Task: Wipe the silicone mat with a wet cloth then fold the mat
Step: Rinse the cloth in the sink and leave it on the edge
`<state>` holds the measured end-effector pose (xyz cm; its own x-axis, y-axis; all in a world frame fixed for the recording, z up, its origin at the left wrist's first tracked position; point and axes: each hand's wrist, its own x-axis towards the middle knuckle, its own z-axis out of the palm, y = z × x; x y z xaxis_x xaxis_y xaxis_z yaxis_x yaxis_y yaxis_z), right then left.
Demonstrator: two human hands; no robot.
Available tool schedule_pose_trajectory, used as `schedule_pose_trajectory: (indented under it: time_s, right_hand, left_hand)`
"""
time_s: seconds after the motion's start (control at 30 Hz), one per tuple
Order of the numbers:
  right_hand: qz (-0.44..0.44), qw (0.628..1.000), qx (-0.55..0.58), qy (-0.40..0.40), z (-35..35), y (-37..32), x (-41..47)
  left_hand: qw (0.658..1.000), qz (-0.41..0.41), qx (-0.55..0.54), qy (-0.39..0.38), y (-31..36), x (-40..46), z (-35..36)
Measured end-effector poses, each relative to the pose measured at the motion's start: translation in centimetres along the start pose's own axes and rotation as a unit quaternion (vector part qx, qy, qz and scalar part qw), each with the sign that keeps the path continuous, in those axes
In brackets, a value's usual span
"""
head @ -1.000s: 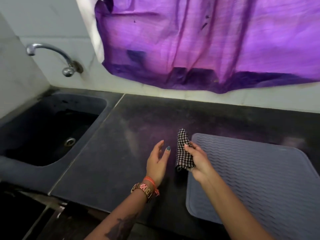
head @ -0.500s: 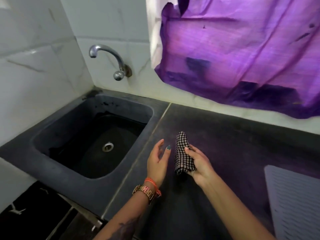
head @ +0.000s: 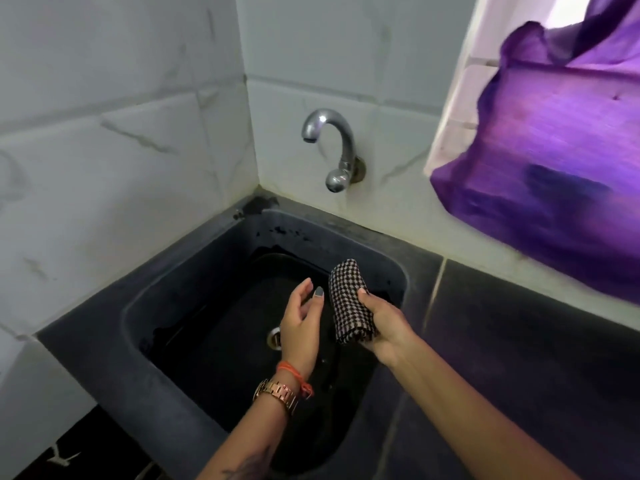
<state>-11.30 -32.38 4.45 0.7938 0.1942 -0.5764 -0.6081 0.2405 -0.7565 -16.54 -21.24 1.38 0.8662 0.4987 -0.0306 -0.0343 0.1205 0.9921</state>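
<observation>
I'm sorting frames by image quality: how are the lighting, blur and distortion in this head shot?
Head view: wide-angle bending curves the tile lines and the sink rim; the purple curtain glows backlit, with a blown-out patch at top right; the sink basin is nearly black, detail lost; the tap shows a small glare spot; the checked cloth and both hands stay fairly sharp.

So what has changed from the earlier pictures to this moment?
Both hands moved left, from above the counter beside the mat to above the sink, below the tap. The view turned with them, so the mat is out of sight. Unchanged: the right hand grips the rolled checked cloth, and the left hand stays open beside it, holding nothing. No water runs.
</observation>
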Motion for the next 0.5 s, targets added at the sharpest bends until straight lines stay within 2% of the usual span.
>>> schedule_pose_trajectory:
  time_s: [0.1, 0.2, 0.37, 0.5]
  right_hand:
    - [0.025, 0.999, -0.010, -0.025, 4.8, -0.8, 4.0]
    - [0.030, 0.998, -0.002, -0.063, 8.8, -1.6, 8.3]
    - [0.040, 0.994, -0.011, -0.100, 14.6, -2.7, 15.6]
    - [0.031, 0.993, -0.041, -0.102, 19.1, -3.7, 21.5]
  left_hand:
    - [0.999, -0.016, -0.025, -0.025, 0.3, 4.2, -1.9]
    - [0.999, -0.016, -0.001, -0.038, 0.1, 8.3, -3.5]
    - [0.996, -0.011, 0.086, -0.005, -0.1, 16.2, -5.6]
    - [0.982, 0.027, 0.182, 0.041, -0.7, 23.1, -7.3]
